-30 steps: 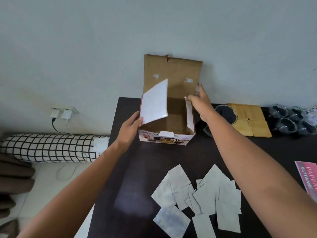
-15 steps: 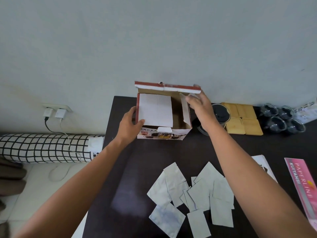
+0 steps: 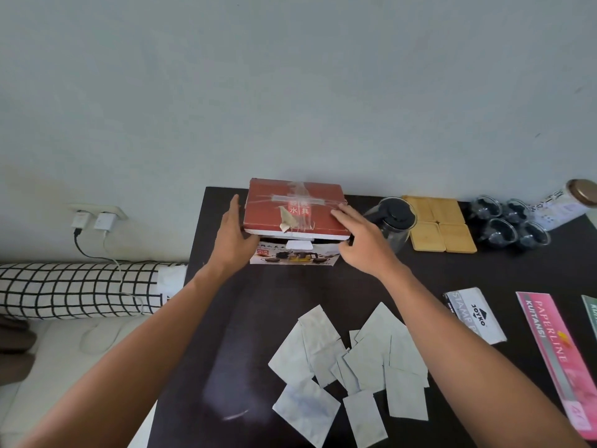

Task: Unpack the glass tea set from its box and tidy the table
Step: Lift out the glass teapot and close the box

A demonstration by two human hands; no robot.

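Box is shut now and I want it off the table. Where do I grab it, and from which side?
Probably by its two short ends, one hand from each side. The box sits flat with its red lid down; the left hand is already at the left end and the right hand at the right front corner. The glass pitcher stands close on the right, so come in low there.

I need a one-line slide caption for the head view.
Both hands close the red box lid beside the unpacked glass teapot.
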